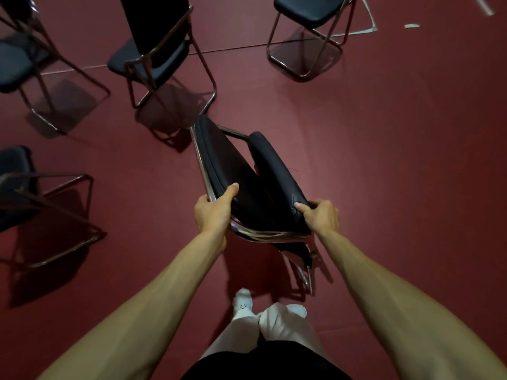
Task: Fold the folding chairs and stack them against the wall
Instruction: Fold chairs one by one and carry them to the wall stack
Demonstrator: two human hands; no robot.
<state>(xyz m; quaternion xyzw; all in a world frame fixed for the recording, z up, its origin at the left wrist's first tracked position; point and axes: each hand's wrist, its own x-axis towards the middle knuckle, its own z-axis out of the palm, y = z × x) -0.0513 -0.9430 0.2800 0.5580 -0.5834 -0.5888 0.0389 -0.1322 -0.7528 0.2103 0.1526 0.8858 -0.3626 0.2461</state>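
A black padded folding chair (pixel 247 174) with a chrome frame stands in front of me, its seat and backrest drawn close into a narrow V. My left hand (pixel 214 208) grips the chrome frame at the backrest's near corner, thumb lying along the pad. My right hand (pixel 321 213) grips the near edge of the seat cushion, thumb on top. The chair's legs (pixel 304 270) are bunched together just ahead of my feet.
Several unfolded black chairs stand on the dark red floor: one at far centre (pixel 153 50), one at far right (pixel 312 12), one at far left (pixel 16 61), one at mid left (pixel 19 187). White scraps (pixel 411 26) lie at top right. No wall is visible.
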